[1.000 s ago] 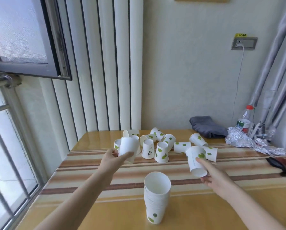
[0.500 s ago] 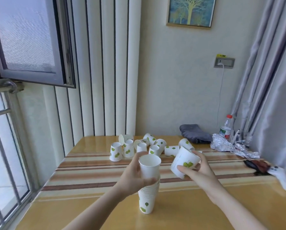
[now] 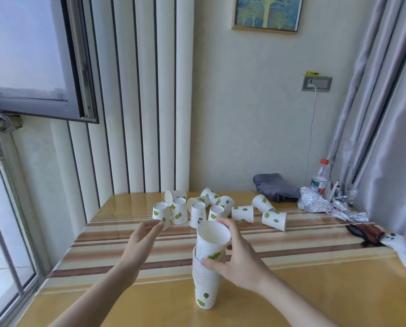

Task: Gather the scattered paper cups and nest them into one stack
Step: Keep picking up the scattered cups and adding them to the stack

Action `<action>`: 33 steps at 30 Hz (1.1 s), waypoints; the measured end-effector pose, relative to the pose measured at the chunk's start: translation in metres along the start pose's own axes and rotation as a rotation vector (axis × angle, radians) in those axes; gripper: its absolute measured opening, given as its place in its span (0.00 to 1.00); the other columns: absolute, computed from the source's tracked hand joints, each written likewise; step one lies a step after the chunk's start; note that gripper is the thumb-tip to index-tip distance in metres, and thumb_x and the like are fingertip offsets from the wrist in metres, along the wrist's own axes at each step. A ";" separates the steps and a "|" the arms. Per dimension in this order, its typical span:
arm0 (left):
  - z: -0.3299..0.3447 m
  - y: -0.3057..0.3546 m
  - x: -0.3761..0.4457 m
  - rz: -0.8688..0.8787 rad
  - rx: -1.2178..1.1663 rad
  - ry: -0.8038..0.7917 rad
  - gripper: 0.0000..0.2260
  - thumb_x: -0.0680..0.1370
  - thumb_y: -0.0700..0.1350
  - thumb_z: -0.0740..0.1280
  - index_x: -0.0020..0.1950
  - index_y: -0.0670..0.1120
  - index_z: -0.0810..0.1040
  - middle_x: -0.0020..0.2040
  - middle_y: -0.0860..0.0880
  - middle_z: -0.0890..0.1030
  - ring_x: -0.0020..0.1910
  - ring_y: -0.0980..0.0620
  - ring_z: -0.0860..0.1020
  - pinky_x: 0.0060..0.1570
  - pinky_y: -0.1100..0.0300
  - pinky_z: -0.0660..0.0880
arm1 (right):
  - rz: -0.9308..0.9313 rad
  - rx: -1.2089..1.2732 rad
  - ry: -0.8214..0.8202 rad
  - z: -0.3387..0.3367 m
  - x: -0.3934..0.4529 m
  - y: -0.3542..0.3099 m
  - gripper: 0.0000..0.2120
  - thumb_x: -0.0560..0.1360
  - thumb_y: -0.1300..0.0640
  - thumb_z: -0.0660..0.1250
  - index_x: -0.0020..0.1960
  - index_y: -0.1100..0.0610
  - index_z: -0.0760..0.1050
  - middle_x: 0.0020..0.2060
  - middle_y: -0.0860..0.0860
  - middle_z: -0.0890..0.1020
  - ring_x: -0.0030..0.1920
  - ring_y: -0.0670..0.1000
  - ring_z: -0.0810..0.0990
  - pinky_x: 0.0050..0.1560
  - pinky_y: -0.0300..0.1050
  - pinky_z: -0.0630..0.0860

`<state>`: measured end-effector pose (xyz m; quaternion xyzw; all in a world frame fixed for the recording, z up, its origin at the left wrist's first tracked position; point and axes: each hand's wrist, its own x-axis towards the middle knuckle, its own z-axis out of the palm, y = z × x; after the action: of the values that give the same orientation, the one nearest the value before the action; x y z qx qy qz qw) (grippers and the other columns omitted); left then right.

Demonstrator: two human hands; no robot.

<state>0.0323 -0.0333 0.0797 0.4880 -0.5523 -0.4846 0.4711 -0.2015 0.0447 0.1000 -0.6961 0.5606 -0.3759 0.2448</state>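
Note:
A stack of white paper cups with green leaves (image 3: pixel 206 289) stands upright near the table's front. My right hand (image 3: pixel 236 258) grips a top cup (image 3: pixel 211 239), which sits tilted and partly sunk in the stack's mouth. My left hand (image 3: pixel 141 241) hovers empty to the left of the stack, fingers spread, just short of the scattered cups. Several loose cups (image 3: pixel 198 214) lie or stand upside down across the far middle of the table; two lie on their sides at the right (image 3: pixel 273 220).
The wooden table (image 3: pixel 315 291) has a striped runner. At its far right lie a grey cloth (image 3: pixel 276 187), crumpled foil (image 3: pixel 324 207), a plastic bottle (image 3: pixel 319 179), a dark item (image 3: pixel 365 232) and a white controller (image 3: pixel 401 249). A window rail runs along the left.
My left hand set its cup into the stack, let go and moved left toward the loose cups. My right hand brought its cup over and pushed it into the stack's top.

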 end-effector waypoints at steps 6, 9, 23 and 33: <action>0.001 0.000 0.060 0.008 0.134 0.090 0.15 0.78 0.52 0.66 0.63 0.48 0.74 0.61 0.49 0.78 0.64 0.48 0.74 0.60 0.52 0.71 | 0.142 0.117 0.175 -0.033 0.047 0.046 0.21 0.75 0.39 0.63 0.65 0.41 0.66 0.66 0.43 0.72 0.65 0.42 0.71 0.63 0.41 0.69; 0.003 -0.006 0.103 0.031 0.296 0.116 0.17 0.77 0.47 0.69 0.65 0.50 0.72 0.68 0.48 0.74 0.66 0.48 0.72 0.59 0.51 0.73 | 0.243 -0.219 0.124 -0.061 0.096 0.092 0.29 0.75 0.51 0.67 0.73 0.53 0.62 0.71 0.50 0.66 0.66 0.48 0.69 0.62 0.42 0.67; 0.017 -0.067 0.215 -0.069 0.676 0.099 0.35 0.68 0.42 0.77 0.71 0.49 0.64 0.66 0.43 0.71 0.60 0.44 0.70 0.60 0.50 0.72 | 0.344 -0.903 -0.237 -0.070 0.216 0.207 0.42 0.73 0.49 0.70 0.78 0.51 0.50 0.76 0.50 0.61 0.75 0.53 0.60 0.71 0.49 0.64; -0.019 -0.032 0.160 -0.117 0.586 0.302 0.27 0.66 0.48 0.78 0.53 0.45 0.63 0.52 0.42 0.75 0.43 0.44 0.76 0.30 0.58 0.70 | 0.405 -0.603 -0.004 -0.091 0.168 0.168 0.34 0.63 0.50 0.78 0.61 0.51 0.61 0.58 0.50 0.72 0.53 0.53 0.74 0.46 0.47 0.73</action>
<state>0.0412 -0.1955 0.0576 0.7000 -0.5630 -0.2536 0.3588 -0.3598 -0.1522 0.0679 -0.6125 0.7723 -0.1362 0.0992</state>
